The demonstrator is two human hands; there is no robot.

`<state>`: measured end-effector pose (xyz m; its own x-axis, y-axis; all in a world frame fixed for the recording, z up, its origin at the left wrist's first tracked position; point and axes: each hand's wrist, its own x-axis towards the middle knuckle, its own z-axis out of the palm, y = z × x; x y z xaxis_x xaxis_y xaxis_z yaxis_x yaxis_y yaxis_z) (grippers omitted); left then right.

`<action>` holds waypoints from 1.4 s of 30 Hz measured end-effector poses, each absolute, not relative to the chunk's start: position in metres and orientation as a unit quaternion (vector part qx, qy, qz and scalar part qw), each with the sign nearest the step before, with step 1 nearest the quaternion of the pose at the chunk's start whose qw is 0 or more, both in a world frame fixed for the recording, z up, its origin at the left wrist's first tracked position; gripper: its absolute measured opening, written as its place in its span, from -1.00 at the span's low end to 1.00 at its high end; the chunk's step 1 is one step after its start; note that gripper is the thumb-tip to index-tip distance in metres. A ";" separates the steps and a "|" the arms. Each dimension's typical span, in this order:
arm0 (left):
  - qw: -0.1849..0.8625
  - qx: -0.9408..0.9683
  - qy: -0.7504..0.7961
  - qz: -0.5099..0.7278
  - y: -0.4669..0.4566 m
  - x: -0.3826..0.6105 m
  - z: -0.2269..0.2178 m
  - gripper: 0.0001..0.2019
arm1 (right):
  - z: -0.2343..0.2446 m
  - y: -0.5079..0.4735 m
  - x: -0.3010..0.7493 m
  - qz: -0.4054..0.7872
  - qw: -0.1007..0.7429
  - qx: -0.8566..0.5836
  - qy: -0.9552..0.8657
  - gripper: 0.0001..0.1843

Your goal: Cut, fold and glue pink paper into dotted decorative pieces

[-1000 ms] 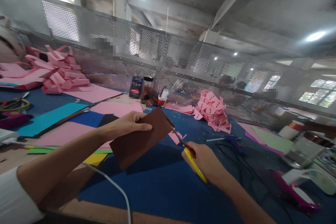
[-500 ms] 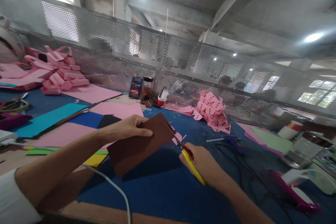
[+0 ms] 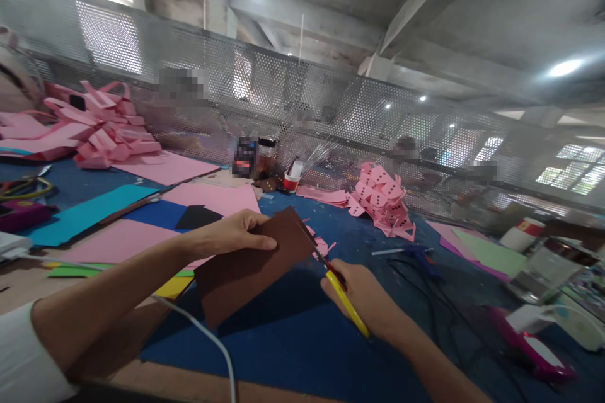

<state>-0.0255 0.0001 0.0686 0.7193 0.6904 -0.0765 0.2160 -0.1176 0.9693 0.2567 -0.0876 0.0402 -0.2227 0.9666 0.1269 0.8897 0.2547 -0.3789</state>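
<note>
A brown sheet of paper (image 3: 255, 277) is held tilted above the blue table mat (image 3: 293, 352). My left hand (image 3: 241, 232) pinches its upper left edge, thumb on the near face and the other fingers behind. In my right hand (image 3: 362, 296) are scissors (image 3: 347, 303) with yellow and red handles. Their blades lie at the sheet's right edge, near its top corner; how far they cut into it I cannot tell. Small pink paper scraps (image 3: 322, 245) lie on the mat just behind the blades.
Pink paper strips (image 3: 113, 138) are heaped at the left, dotted pink pieces (image 3: 380, 198) at the back. Coloured sheets (image 3: 94, 214) cover the left side. A white cable (image 3: 208, 330) crosses in front. At the right are a glue gun (image 3: 423, 258) and a clear jar (image 3: 551, 271).
The brown sheet's lower left corner has dipped slightly. Both hands stay nearly in place, with the scissors still at the sheet's right edge.
</note>
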 end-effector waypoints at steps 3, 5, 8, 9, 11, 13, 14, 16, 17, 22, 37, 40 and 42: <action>0.584 0.720 0.317 0.202 0.000 -0.025 0.069 -0.73 | 0.038 -0.087 0.257 0.114 0.173 -0.594 -0.777 -0.80; 0.586 0.718 0.316 0.202 0.000 -0.025 0.070 -0.74 | 0.037 -0.086 0.257 0.110 0.177 -0.591 -0.780 -0.79; 0.594 0.712 0.317 0.201 0.000 -0.024 0.070 -0.75 | 0.036 -0.085 0.258 0.109 0.176 -0.589 -0.781 -0.80; 0.595 0.711 0.317 0.201 0.000 -0.024 0.070 -0.75 | 0.035 -0.085 0.258 0.109 0.176 -0.590 -0.781 -0.81; 0.594 0.712 0.315 0.202 0.000 -0.024 0.069 -0.75 | 0.036 -0.085 0.258 0.112 0.177 -0.588 -0.781 -0.82; 0.591 0.714 0.316 0.202 0.001 -0.025 0.068 -0.75 | 0.036 -0.085 0.258 0.111 0.179 -0.587 -0.782 -0.82; 0.590 0.715 0.317 0.202 0.001 -0.025 0.068 -0.74 | 0.036 -0.085 0.258 0.111 0.179 -0.587 -0.782 -0.82; 0.588 0.716 0.318 0.202 0.001 -0.025 0.067 -0.73 | 0.037 -0.085 0.257 0.112 0.176 -0.590 -0.780 -0.81; 0.586 0.716 0.320 0.203 0.001 -0.025 0.067 -0.72 | 0.037 -0.085 0.257 0.113 0.174 -0.593 -0.778 -0.81; 0.588 0.717 0.319 0.198 0.000 -0.026 0.068 -0.71 | 0.037 -0.084 0.258 0.112 0.169 -0.594 -0.779 -0.82; 0.595 0.713 0.314 0.198 -0.002 -0.025 0.071 -0.71 | 0.033 -0.081 0.259 0.099 0.167 -0.600 -0.776 -0.81; 0.596 0.713 0.314 0.196 -0.001 -0.026 0.070 -0.72 | 0.031 -0.080 0.260 0.095 0.170 -0.597 -0.778 -0.80; 0.597 0.712 0.314 0.193 -0.001 -0.026 0.070 -0.71 | 0.031 -0.080 0.260 0.094 0.171 -0.598 -0.778 -0.81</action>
<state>-0.0261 -0.0005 0.0696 0.7283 0.6780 -0.0994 0.2163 -0.0898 0.9722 0.2602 -0.0802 0.0307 -0.2273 0.9616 0.1541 0.8972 0.2683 -0.3507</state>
